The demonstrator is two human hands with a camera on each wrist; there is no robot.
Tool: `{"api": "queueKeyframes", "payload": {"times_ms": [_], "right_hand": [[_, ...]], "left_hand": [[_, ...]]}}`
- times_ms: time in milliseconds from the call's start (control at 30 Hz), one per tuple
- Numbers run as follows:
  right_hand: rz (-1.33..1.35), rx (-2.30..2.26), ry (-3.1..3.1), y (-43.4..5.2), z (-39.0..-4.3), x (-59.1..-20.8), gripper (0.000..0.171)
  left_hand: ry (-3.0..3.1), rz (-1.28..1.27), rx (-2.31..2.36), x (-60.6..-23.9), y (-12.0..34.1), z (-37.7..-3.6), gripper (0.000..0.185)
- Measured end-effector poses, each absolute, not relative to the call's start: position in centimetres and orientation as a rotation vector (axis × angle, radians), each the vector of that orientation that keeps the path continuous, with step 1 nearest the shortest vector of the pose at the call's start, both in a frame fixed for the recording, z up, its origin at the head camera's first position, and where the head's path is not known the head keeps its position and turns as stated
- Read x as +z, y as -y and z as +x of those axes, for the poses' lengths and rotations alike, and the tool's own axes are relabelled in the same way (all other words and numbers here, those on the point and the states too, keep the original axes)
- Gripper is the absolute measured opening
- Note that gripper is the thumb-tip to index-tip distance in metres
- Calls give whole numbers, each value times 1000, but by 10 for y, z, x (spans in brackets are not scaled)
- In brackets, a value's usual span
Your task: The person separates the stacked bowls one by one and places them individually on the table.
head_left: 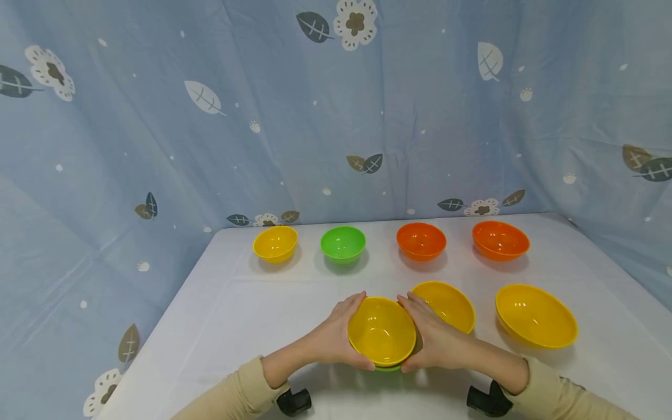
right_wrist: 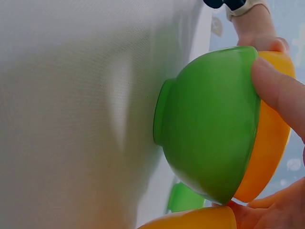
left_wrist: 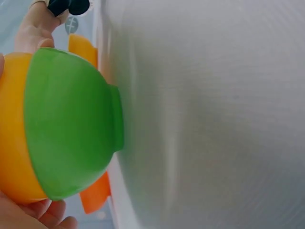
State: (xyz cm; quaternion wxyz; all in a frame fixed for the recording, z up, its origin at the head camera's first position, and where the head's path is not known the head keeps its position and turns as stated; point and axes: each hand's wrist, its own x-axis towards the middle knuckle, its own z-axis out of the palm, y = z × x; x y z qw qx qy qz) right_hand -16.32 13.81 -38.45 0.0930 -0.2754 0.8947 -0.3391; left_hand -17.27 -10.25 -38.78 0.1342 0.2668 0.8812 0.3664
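Cupping yellow bowl (head_left: 381,331) nested in green bowl (left_wrist: 71,124), both hands' fingers curled round rim; table edge near.

A staged recording booth: floral blue cloth backdrop (head_left: 367,105) enclosing a white-covered table (head_left: 236,315).

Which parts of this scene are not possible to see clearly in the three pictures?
- Green bowl: head view shows only a sliver; the yellow bowl nested in it covers it.
- Left hand and right hand: wrist views cut off all but fingertips.
- Far bowls' contents: too small.
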Motion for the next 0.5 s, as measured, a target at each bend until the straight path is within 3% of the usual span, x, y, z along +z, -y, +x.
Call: {"api": "queueKeyframes", "payload": {"times_ms": [500], "right_hand": [[-811, -1025, -2653, -137, -163, -384, 114]], "left_hand": [[-2476, 776, 1214, -367, 124, -174, 116]]}}
